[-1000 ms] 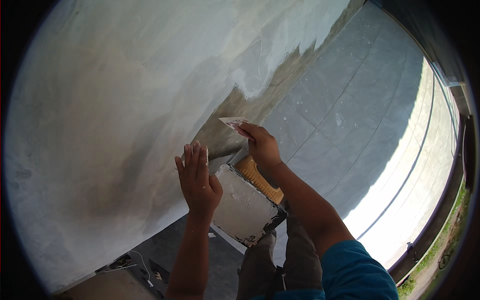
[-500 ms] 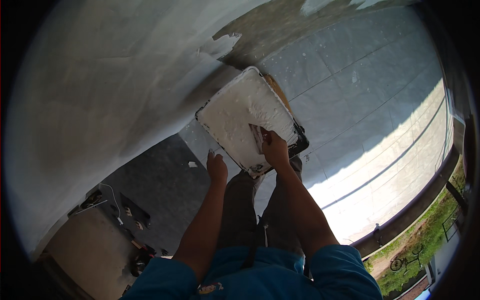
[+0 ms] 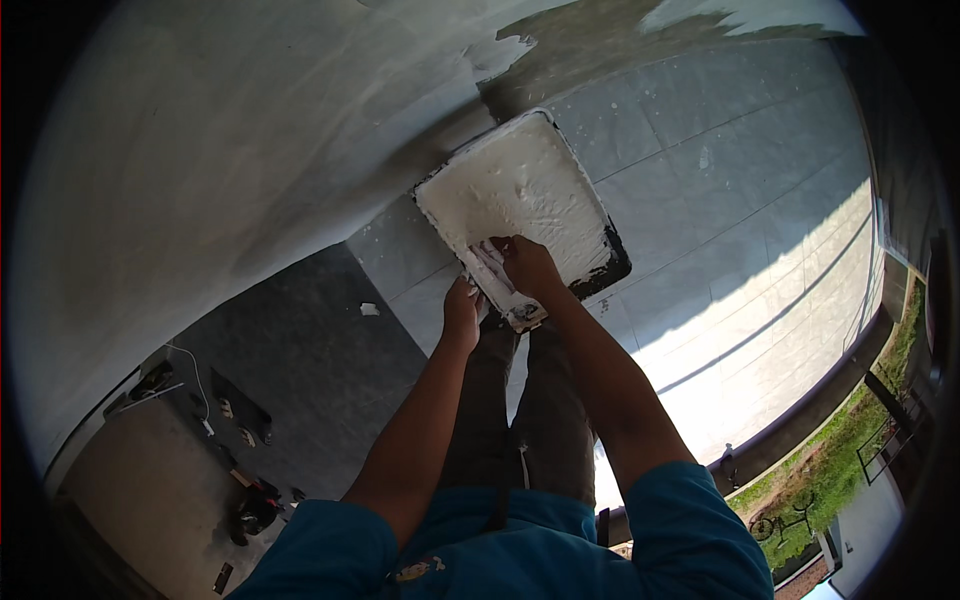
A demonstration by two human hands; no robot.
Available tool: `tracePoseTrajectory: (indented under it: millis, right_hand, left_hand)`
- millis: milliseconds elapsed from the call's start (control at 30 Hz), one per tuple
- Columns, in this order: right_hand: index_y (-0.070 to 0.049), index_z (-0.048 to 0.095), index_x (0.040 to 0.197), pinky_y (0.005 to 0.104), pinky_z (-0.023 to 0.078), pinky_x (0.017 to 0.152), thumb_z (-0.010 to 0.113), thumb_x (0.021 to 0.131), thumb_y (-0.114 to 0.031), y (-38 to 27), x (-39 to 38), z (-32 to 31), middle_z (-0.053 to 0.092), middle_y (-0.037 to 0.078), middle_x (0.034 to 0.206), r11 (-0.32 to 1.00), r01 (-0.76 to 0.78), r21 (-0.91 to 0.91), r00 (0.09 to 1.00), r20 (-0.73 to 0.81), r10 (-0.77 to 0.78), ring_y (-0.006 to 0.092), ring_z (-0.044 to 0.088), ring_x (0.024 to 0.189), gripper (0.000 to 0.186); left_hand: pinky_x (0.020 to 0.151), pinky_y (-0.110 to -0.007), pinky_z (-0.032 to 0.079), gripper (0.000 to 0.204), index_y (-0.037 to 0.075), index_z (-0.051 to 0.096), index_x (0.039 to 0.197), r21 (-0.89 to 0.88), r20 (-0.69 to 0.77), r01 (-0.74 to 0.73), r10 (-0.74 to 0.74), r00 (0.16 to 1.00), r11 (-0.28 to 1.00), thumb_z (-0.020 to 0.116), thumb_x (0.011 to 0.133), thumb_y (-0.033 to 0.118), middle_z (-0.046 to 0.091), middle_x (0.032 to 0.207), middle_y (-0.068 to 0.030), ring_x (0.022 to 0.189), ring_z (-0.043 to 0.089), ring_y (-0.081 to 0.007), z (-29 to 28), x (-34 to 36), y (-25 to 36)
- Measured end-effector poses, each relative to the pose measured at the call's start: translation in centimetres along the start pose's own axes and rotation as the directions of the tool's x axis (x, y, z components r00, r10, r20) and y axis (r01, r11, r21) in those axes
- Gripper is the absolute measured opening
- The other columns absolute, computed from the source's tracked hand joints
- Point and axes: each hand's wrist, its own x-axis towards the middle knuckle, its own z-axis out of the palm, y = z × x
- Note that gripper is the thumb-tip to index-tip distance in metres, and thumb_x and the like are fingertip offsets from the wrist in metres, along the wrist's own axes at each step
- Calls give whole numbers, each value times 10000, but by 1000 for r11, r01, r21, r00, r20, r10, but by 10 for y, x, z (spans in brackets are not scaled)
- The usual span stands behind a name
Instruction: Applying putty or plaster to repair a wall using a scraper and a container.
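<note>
A large rectangular black tray (image 3: 618, 262) stands in front of my legs, its inside covered with thick white paste (image 3: 540, 180), like plaster or filler. Fingers wrapped round its grip, my right hand (image 3: 530, 268) holds a trowel (image 3: 487, 262). The trowel's blade rests low over the paste at the tray's left near side. My left hand (image 3: 462, 312) is curled just outside that same edge, close to the blade. White smears show on its fingers, and whatever they grip is too small to make out.
A grey-white wall (image 3: 250, 150) rises at the left, with a rough unpainted patch (image 3: 560, 60) at the far side. Grey tiles (image 3: 690, 190) cover the floor to the right, sunlit further out. A dark mat (image 3: 310, 340) lies left, carrying a white scrap (image 3: 370, 309) and sandals (image 3: 240, 410).
My right hand has brought the trowel left across the paste to the tray's left edge. My left hand has moved up and right, closer to the trowel. The view has shifted slightly.
</note>
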Motion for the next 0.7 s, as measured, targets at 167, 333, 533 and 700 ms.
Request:
tracePoseTrajectory:
  millis: [167,333,533,700]
  right_hand:
    - [25,597,1035,455,493,825,561,802,-150,11,-14,14,652,255,975,987,-43,157,999,-2,44,412,625,941,294]
    - [-13,631,1081,417,499,825,595,784,-198,18,-17,-4,668,205,985,960,-59,275,998,0,61,367,643,939,352]
    - [-18,659,1037,411,511,784,589,764,-197,-2,-16,-31,681,203,933,989,-81,122,992,-84,92,357,659,872,333]
    - [-37,657,1009,442,506,820,581,794,-201,-5,-14,-44,669,212,970,990,-143,-17,985,-100,140,390,635,938,281]
  left_hand:
    - [1053,-369,362,433,23,436,1316,-58,-25,7,-9,1000,998,499,968,271,475,1268,-88,1181,481,-233,-3,-1,-2]
    - [1095,-383,329,497,3,378,1378,-59,24,25,-24,999,998,494,973,267,447,1337,-118,1248,450,-257,-2,-3,3]
    - [1100,-398,323,490,0,387,1377,-43,63,14,-12,998,999,482,974,260,423,1388,-127,1298,419,-277,1,-7,6]
    - [1104,-401,319,480,2,395,1371,-59,31,24,-23,999,998,479,973,257,458,1334,-115,1274,438,-273,3,-6,7]
